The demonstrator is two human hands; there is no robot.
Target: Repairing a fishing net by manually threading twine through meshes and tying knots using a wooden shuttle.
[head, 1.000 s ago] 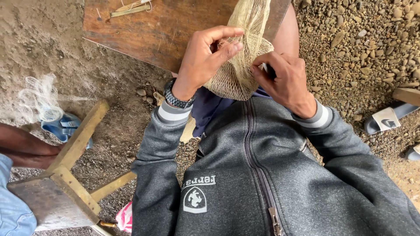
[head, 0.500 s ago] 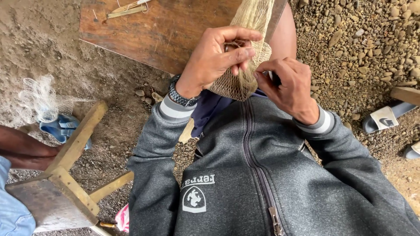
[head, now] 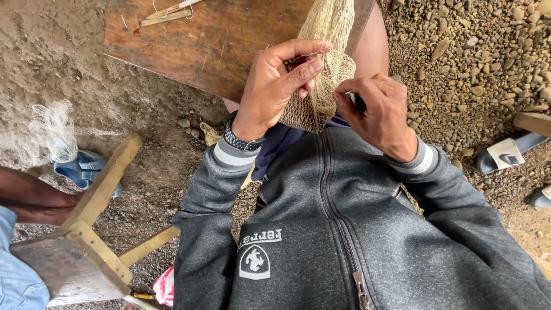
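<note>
Gravel ground (head: 482, 51), brown wooden board (head: 212, 46), wooden stool (head: 80, 252) at left.

A single head-worn camera is looking steeply down the wearer's own chest, close to the left hand (head: 274, 86) and right hand (head: 380, 112). It is facing forward over a wooden board (head: 212, 46) lying on gravel ground (head: 476, 63), with a wooden stool (head: 80, 252) sitting at lower left.
</note>
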